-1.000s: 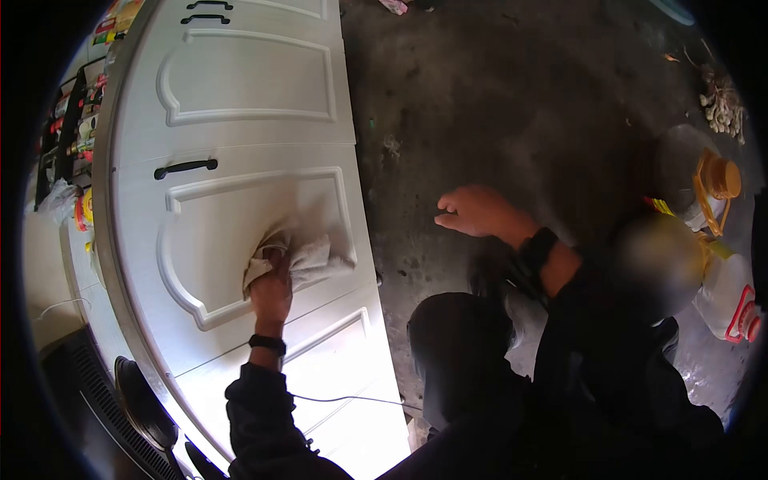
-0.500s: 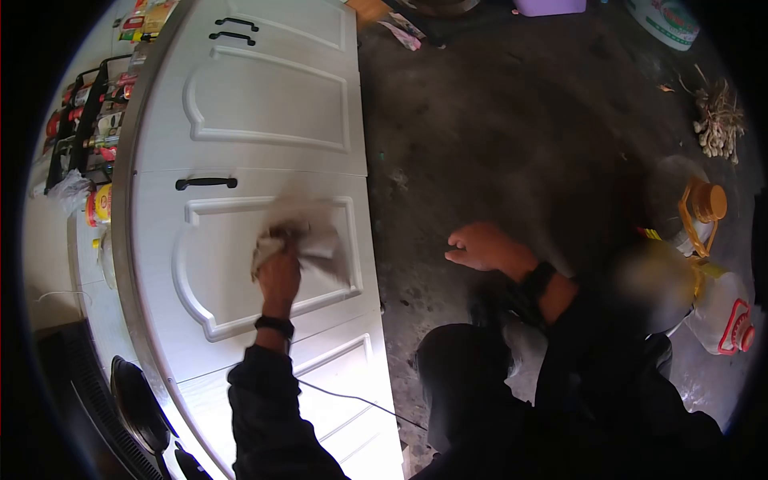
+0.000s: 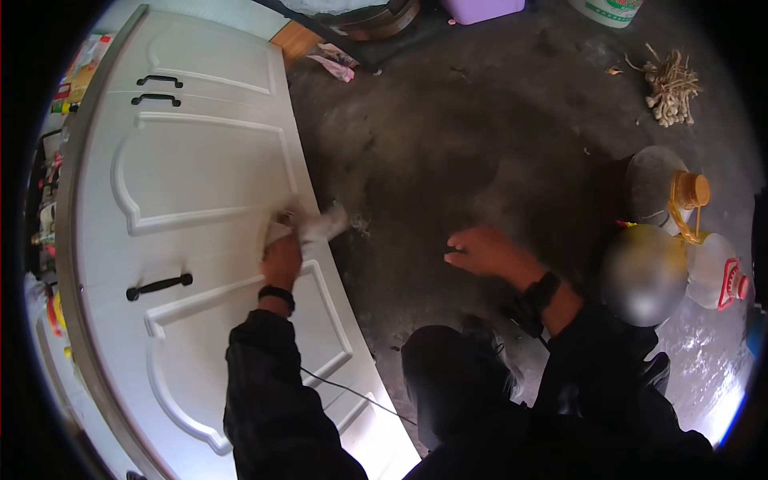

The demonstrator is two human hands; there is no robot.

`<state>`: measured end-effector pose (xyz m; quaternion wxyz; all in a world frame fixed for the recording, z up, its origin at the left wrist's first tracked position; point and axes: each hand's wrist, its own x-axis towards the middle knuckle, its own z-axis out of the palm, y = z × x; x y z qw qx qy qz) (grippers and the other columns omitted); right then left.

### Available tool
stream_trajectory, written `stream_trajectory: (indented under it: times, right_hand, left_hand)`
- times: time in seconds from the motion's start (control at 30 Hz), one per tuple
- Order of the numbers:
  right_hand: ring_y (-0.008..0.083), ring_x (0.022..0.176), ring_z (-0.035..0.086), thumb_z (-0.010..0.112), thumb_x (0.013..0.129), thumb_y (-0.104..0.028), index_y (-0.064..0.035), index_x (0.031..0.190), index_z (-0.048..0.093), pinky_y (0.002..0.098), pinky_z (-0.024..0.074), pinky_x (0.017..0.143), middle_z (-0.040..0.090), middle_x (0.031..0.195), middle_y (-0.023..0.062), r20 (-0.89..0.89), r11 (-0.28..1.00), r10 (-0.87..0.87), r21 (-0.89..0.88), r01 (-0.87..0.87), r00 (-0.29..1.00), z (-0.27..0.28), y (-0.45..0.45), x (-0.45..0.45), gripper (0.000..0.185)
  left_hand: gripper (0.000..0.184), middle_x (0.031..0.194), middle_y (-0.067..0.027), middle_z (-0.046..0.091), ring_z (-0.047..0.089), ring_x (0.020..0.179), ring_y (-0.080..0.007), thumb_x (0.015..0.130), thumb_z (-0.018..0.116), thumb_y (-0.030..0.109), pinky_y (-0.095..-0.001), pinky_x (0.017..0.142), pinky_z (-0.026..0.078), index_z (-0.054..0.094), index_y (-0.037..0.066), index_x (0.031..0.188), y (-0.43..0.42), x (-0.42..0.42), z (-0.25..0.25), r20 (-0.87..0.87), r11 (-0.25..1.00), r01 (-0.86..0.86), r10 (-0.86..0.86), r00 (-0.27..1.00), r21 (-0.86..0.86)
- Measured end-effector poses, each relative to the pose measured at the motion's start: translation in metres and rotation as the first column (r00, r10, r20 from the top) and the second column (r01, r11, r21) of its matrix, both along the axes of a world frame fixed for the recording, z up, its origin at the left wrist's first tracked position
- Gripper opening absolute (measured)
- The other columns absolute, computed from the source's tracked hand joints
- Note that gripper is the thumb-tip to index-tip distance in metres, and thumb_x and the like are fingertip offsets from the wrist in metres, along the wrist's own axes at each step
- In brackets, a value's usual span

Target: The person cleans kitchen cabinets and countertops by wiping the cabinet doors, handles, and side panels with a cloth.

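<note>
My left hand is closed on a pale cloth, pressed against the white cabinet front near the seam between two doors. The cloth is blurred, and its loose end hangs past the cabinet's edge. Below and left of this hand is a black door handle. My right hand hangs over the dark floor, its fingers curled with a gap between thumb and fingers and nothing seen in it. A lower cabinet door with a raised frame lies beside my left sleeve.
Large plastic jugs, one with an orange cap and one with a red cap, stand at the right. A bunch of garlic lies on the floor. A purple container is at the top. A thin cable crosses near my left arm.
My left hand and the cloth have moved from inside the lower door's panel up to the seam between doors. The view has shifted, showing more of the cabinet's far end.
</note>
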<state>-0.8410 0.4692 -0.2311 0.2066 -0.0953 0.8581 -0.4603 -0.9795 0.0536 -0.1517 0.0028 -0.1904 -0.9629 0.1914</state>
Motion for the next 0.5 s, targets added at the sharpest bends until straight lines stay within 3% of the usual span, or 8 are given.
stream_trajectory:
  times: [0.07,0.1,0.13,0.2,0.3,0.33,0.4,0.5]
  right_hand:
    - [0.0345,0.1,0.066,0.065,0.089,-0.043,-0.009,0.111,0.071,0.0471,0.052,0.085,0.071,0.101,0.0137,0.081,0.999,0.008,0.034,-0.011,0.997,0.005,-0.001,0.0,0.041]
    - [0.0347,0.101,0.066,0.065,0.089,-0.043,-0.0092,0.112,0.07,0.0472,0.0519,0.086,0.071,0.102,0.0138,0.1,0.998,0.009,0.059,-0.015,0.995,0.013,0.0,-0.009,0.041]
    - [0.0349,0.101,0.066,0.064,0.089,-0.043,-0.0093,0.113,0.07,0.0471,0.0515,0.087,0.071,0.104,0.014,0.084,0.999,-0.012,0.041,0.008,0.996,0.028,-0.003,-0.014,0.042]
    - [0.0353,0.103,0.065,0.063,0.09,-0.043,-0.0097,0.115,0.068,0.047,0.0508,0.088,0.07,0.107,0.0144,0.081,0.998,-0.055,0.004,0.055,0.995,0.065,-0.016,-0.013,0.042]
    - [0.0355,0.103,0.065,0.061,0.091,-0.042,-0.0102,0.116,0.067,0.0471,0.0495,0.09,0.069,0.108,0.0144,-0.037,0.992,0.088,0.09,-0.085,0.995,0.154,-0.037,-0.04,0.041]
    - [0.0361,0.103,0.065,0.062,0.091,-0.041,-0.0089,0.116,0.068,0.0459,0.0496,0.091,0.069,0.11,0.0146,-0.078,0.996,0.062,0.068,-0.057,0.995,0.183,-0.041,-0.048,0.041]
    - [0.0365,0.103,0.064,0.064,0.091,-0.039,-0.0074,0.115,0.069,0.0449,0.0492,0.092,0.069,0.11,0.0146,-0.136,1.0,0.025,0.015,-0.023,0.99,0.222,-0.052,-0.058,0.04]
    - [0.0355,0.102,0.064,0.066,0.089,-0.036,-0.0071,0.113,0.069,0.0454,0.0486,0.092,0.07,0.106,0.0137,-0.21,0.998,0.033,-0.047,-0.044,0.977,0.236,-0.059,-0.073,0.038]
  left_hand:
    - [0.023,0.095,-0.0211,0.069,0.07,0.084,-0.0386,0.094,0.047,0.018,-0.0516,0.071,0.057,0.065,0.004,0.1,-0.003,0.011,-0.022,0.31,0.969,-0.188,0.231,0.922,-0.161]
    - [0.022,0.091,-0.0198,0.069,0.07,0.083,-0.0389,0.093,0.048,0.018,-0.0513,0.072,0.057,0.066,0.005,0.099,-0.009,0.018,-0.039,0.297,0.976,-0.19,0.213,0.931,-0.104]
    - [0.02,0.085,-0.0174,0.07,0.07,0.08,-0.0377,0.093,0.05,0.019,-0.0521,0.072,0.057,0.067,0.008,0.095,-0.027,0.024,-0.07,0.045,0.992,-0.013,0.007,0.999,0.127]
    - [0.022,0.077,-0.0139,0.069,0.071,0.077,-0.034,0.093,0.052,0.021,-0.0512,0.07,0.057,0.069,0.009,0.086,-0.003,0.024,-0.051,-0.041,0.968,-0.058,0.069,0.997,0.243]
    - [0.025,0.074,-0.0117,0.069,0.071,0.073,-0.0296,0.094,0.053,0.023,-0.0476,0.064,0.056,0.07,0.01,0.079,-0.006,-0.04,-0.006,0.056,0.992,0.035,-0.029,0.998,-0.121]
    - [0.029,0.07,-0.0101,0.067,0.07,0.07,-0.0279,0.095,0.053,0.022,-0.0424,0.059,0.055,0.068,0.011,0.072,-0.008,-0.066,-0.004,0.004,0.99,0.029,-0.029,1.0,-0.138]
    - [0.021,0.081,-0.0136,0.069,0.07,0.076,-0.03,0.093,0.051,0.014,-0.0428,0.064,0.056,0.068,0.007,0.083,-0.004,-0.108,0.02,0.045,0.994,-0.004,0.009,0.999,-0.105]
    - [0.019,0.096,-0.0172,0.07,0.07,0.084,-0.0355,0.094,0.049,0.016,-0.0493,0.074,0.057,0.064,0.005,0.1,-0.001,-0.108,0.015,0.06,0.995,-0.102,0.101,0.993,0.015]
